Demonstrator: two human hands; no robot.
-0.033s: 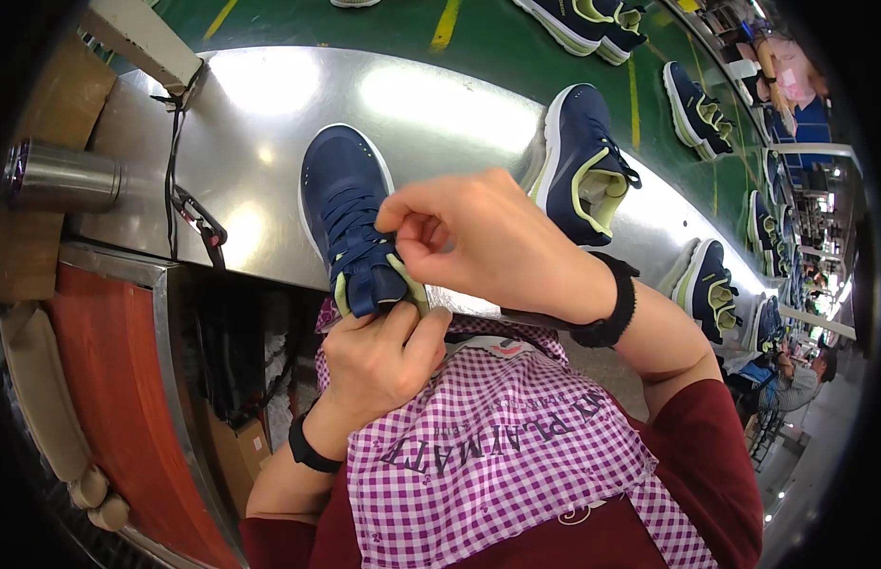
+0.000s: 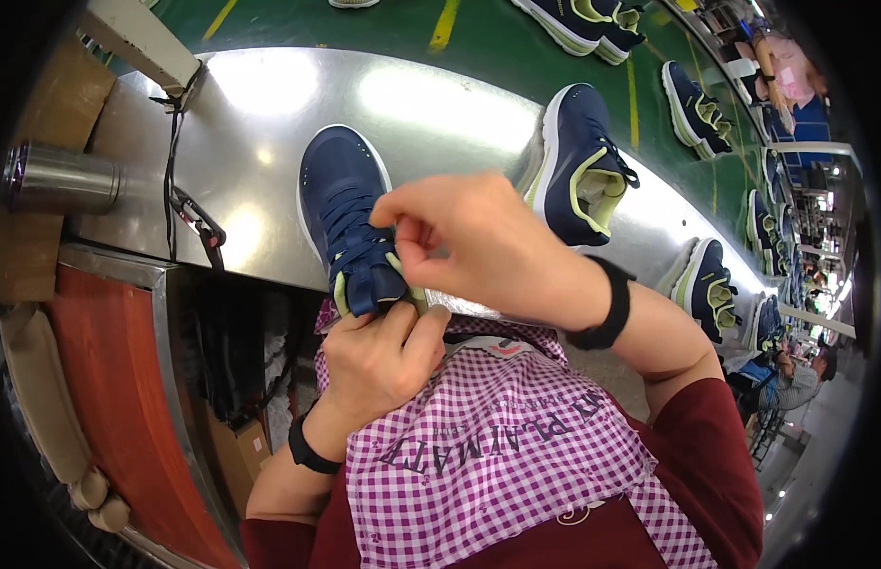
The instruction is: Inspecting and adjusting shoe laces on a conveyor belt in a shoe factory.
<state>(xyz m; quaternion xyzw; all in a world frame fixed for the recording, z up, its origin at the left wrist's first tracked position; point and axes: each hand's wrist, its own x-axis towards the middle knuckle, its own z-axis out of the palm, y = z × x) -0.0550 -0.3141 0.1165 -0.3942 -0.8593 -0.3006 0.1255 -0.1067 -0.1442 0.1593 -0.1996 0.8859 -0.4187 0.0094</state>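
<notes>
A navy sneaker (image 2: 341,180) with a white sole and pale green lining rests on the metal bench top, its toe away from me. My left hand (image 2: 379,365) is closed on the heel end, some fingertips tucked into the shoe's opening. My right hand (image 2: 488,247) is pinched at the right side of the laces (image 2: 355,228). Whatever lies between its fingertips is hidden, perhaps a lace end. To the right, a second navy sneaker (image 2: 578,161) stands on the bench, its opening toward me.
Beyond the metal bench (image 2: 260,123) runs a green surface (image 2: 364,27) carrying several similar sneakers. A metal flask (image 2: 66,178) lies at the left, near a post (image 2: 146,43) with hanging black cords (image 2: 172,180). Another sneaker (image 2: 708,289) stands at the right.
My right hand has shifted very slightly to the left along the laces. The left hand and the sneaker have stayed about where they were.
</notes>
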